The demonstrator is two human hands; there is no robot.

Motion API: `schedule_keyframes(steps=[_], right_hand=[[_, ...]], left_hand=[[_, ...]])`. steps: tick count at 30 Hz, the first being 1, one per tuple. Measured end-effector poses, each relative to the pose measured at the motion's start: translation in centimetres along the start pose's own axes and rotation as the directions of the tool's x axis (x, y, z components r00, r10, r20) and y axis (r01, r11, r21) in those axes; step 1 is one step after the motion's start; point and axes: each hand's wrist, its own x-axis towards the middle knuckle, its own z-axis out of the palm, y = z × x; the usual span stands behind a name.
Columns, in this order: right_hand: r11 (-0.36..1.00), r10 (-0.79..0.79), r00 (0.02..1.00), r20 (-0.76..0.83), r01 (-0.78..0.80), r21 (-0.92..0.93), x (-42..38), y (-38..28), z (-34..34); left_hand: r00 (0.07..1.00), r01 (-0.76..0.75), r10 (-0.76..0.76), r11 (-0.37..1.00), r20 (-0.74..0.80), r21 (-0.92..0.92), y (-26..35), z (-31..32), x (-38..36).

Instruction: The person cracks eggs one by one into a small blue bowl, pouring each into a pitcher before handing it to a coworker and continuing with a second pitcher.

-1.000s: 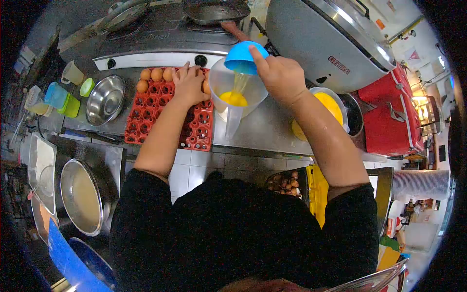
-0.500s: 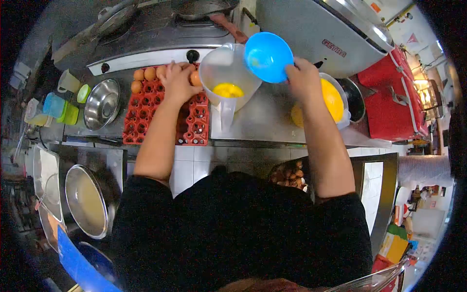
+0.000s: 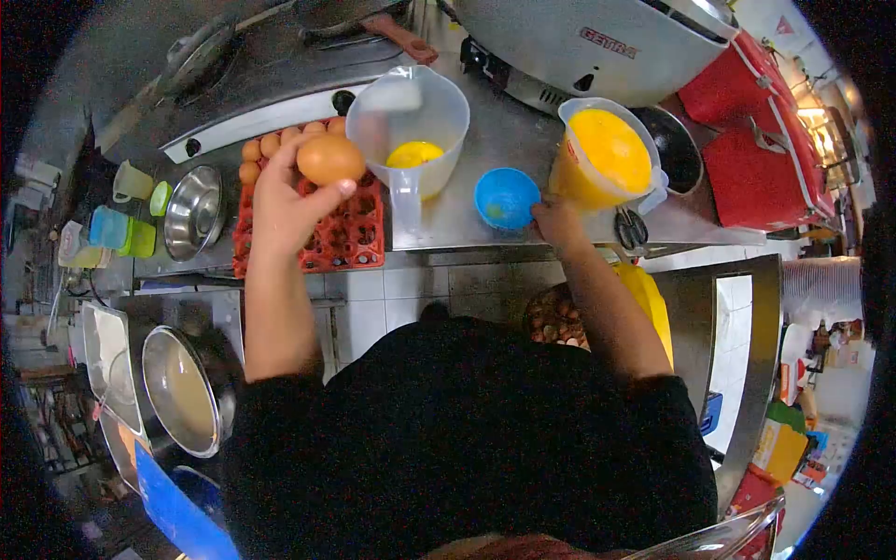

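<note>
My left hand (image 3: 289, 205) holds a brown egg (image 3: 330, 160) between thumb and fingers, above a red egg tray (image 3: 359, 229) with a few more brown eggs (image 3: 250, 150) at its far edge. Right of it stands a clear plastic jug (image 3: 443, 112) with yellow egg (image 3: 413, 155) in the bottom. My right hand (image 3: 560, 224) grips the rim of a small blue bowl (image 3: 504, 199), low over the steel counter, with a little clear liquid inside. Beside that hand is a second jug (image 3: 597, 191), nearly full of yellow egg.
A steel bowl (image 3: 193, 213) sits left of the tray. At the back right are a large metal appliance (image 3: 560, 47) and red boxes (image 3: 747, 173). Black-handled scissors (image 3: 631, 228) lie by the counter edge (image 3: 448, 252). Below is a container of eggshells (image 3: 557, 322).
The blue bowl has come down from beside the empty-topped jug toward the counter, still in my right hand. My left hand has lifted an egg off the tray.
</note>
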Motion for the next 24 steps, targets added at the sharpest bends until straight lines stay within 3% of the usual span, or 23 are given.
schedule_keyframes(steps=[3, 6, 9, 10, 12, 15, 19, 22, 24], right_hand=[[0.983, 0.115, 0.987, 0.114, -0.129, 0.130, -2.0, -3.2, -0.7], [0.997, -0.060, 0.996, -0.072, 0.056, -0.059, -4.1, -3.4, -1.7], [0.962, -0.271, 0.951, -0.148, 0.271, -0.019, -9.9, -6.4, -4.9], [0.881, -0.472, 0.864, -0.176, 0.461, -0.104, -11.8, -7.4, -5.9], [0.600, -0.799, 0.578, -0.167, 0.746, -0.290, -14.6, -8.6, -7.3], [0.460, -0.884, 0.460, -0.077, 0.831, -0.314, -15.1, -6.5, -7.4], [0.600, -0.800, 0.580, -0.154, 0.773, -0.204, -15.8, -3.9, -6.9], [0.753, -0.657, 0.731, -0.182, 0.642, -0.143, -16.5, -2.7, -7.3], [0.839, -0.482, 0.842, -0.242, 0.523, 0.148, -15.9, -0.5, -6.5]], left_hand=[[0.989, 0.042, -0.027, 0.994, 0.145, -0.106, 2.2, 2.3, -1.2], [0.945, 0.082, 0.008, 0.962, 0.326, -0.262, 2.7, 5.6, -2.1], [0.769, 0.431, -0.040, 0.770, 0.638, -0.471, -0.4, 9.8, -2.6], [0.706, 0.544, -0.046, 0.675, 0.707, -0.499, -1.3, 11.4, -3.1], [0.558, 0.747, -0.024, 0.450, 0.830, -0.489, -2.6, 14.9, -4.1], [0.418, 0.884, -0.124, 0.282, 0.900, -0.372, -3.6, 19.0, -6.0], [0.339, 0.918, -0.229, 0.293, 0.913, -0.267, -4.0, 22.0, -7.0], [0.259, 0.909, -0.458, 0.413, 0.850, -0.054, -3.2, 23.2, -7.5], [0.148, 0.917, -0.416, 0.398, 0.897, 0.034, -3.7, 23.5, -7.3]])
